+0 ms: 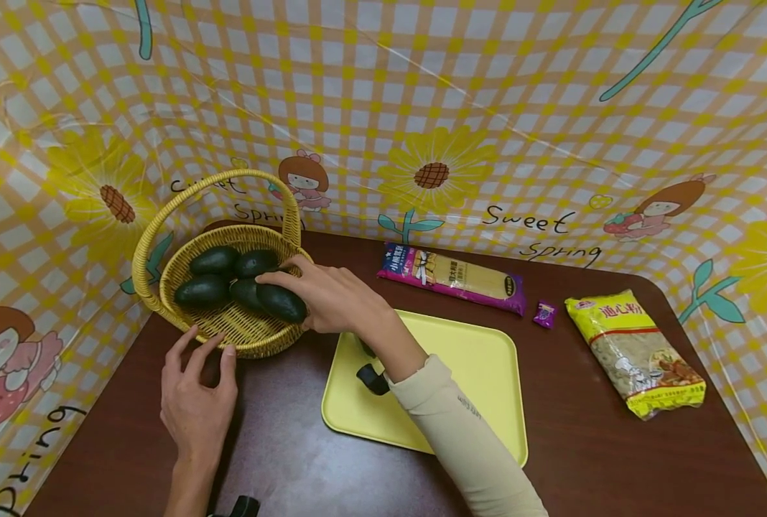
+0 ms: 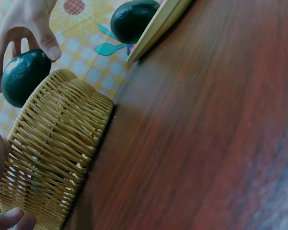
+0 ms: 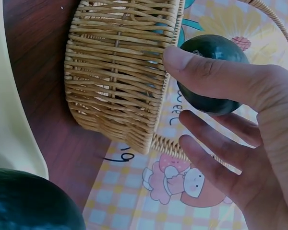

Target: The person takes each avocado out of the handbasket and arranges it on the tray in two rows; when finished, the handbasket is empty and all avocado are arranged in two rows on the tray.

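Note:
My right hand (image 1: 335, 298) pinches a dark green avocado (image 1: 281, 303) between thumb and fingers, over the right side of the yellow wicker basket (image 1: 261, 350). Inside the basket lie several more avocados (image 1: 202, 291). The fingers of my left hand (image 1: 196, 402) are spread and rest at the basket's front rim, with nothing gripped. Another avocado (image 2: 133, 21) sits on the yellow tray (image 1: 480, 388); in the head view my right forearm mostly hides it. In the right wrist view, the held avocado (image 3: 221, 48) shows above the basket rim behind my thumb.
Behind the tray lies a purple noodle pack (image 1: 451, 278), with a small purple packet (image 1: 544, 314) to its right. A yellow bag of pasta (image 1: 635, 352) lies at the far right. The basket's tall handle (image 1: 141, 251) arches over it. A patterned cloth (image 1: 358, 86) surrounds the brown table.

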{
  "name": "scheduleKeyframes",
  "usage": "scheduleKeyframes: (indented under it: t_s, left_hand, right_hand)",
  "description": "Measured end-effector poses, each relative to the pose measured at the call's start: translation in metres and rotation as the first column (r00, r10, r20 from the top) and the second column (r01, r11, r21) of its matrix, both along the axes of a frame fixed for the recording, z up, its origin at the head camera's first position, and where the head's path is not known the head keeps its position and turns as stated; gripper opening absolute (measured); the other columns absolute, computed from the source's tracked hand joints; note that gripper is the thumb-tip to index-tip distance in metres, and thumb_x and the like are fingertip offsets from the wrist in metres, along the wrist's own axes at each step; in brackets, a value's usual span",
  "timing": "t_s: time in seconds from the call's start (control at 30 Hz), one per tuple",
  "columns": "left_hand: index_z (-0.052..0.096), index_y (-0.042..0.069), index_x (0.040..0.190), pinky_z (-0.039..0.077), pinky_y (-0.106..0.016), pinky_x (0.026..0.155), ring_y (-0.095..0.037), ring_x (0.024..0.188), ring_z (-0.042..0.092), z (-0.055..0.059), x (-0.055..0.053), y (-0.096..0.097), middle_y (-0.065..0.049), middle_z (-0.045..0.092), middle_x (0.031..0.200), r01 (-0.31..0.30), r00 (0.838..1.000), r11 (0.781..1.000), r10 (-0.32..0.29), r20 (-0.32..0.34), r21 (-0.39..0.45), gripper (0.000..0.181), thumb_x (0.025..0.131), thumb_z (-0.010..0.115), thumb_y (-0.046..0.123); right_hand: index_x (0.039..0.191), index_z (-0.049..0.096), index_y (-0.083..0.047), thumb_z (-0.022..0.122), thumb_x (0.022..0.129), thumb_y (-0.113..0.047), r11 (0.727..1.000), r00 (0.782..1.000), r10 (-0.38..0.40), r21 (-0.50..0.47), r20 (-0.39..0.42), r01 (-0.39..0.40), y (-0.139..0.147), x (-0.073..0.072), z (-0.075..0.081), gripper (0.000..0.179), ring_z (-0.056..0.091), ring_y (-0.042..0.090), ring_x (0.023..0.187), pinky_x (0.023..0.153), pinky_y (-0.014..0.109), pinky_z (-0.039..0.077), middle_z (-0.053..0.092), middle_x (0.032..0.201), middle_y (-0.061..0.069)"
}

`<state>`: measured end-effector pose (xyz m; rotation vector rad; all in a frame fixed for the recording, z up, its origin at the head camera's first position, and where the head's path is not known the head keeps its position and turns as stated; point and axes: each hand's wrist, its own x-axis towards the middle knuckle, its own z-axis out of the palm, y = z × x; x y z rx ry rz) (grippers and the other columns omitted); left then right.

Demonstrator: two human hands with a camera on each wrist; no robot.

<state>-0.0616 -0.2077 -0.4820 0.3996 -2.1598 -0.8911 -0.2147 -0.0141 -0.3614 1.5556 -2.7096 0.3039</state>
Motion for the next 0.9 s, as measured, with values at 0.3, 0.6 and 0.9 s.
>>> scheduleKeyframes:
  t_s: [0.3, 0.6, 0.9]
  left_hand:
    - [0.082, 0.012, 0.123, 0.053, -0.066, 0.08, -0.043, 0.131, 0.061, 0.0, 0.0, 0.0, -0.011, 0.062, 0.15, -0.006, 1.0, 1.0, 0.006, 0.008, 0.005, 0.026, 0.101, 0.079, 0.026]
    - [0.082, 0.012, 0.122, 0.053, -0.066, 0.077, -0.043, 0.131, 0.061, -0.001, 0.001, -0.001, -0.011, 0.063, 0.15, -0.015, 1.0, 1.0, 0.015, 0.012, -0.001, 0.026, 0.1, 0.079, 0.026]
    - [0.083, 0.013, 0.121, 0.053, -0.066, 0.078, -0.043, 0.13, 0.061, 0.0, 0.0, 0.0, -0.011, 0.064, 0.149, -0.011, 1.0, 1.0, 0.011, 0.0, 0.003, 0.025, 0.1, 0.08, 0.025]
  right_hand:
    - [0.164, 0.044, -0.035, 0.096, 0.083, -0.018, 0.998, 0.998, -0.028, -0.05, 0.049, 0.031, 0.009, 0.009, -0.005, 0.098, 0.07, 0.023, 0.096, 0.076, 0.039, 0.059, 0.048, 0.155, 0.005]
    - [0.165, 0.043, -0.035, 0.096, 0.084, -0.021, 0.994, 0.994, -0.068, -0.084, 0.09, 0.076, 0.017, 0.019, -0.012, 0.097, 0.071, 0.024, 0.098, 0.073, 0.038, 0.058, 0.049, 0.157, 0.009]
    - [0.163, 0.045, -0.033, 0.098, 0.082, -0.022, 0.986, 0.99, -0.103, -0.125, 0.094, 0.115, 0.023, 0.027, -0.018, 0.097, 0.07, 0.021, 0.09, 0.069, 0.038, 0.058, 0.053, 0.153, 0.011]
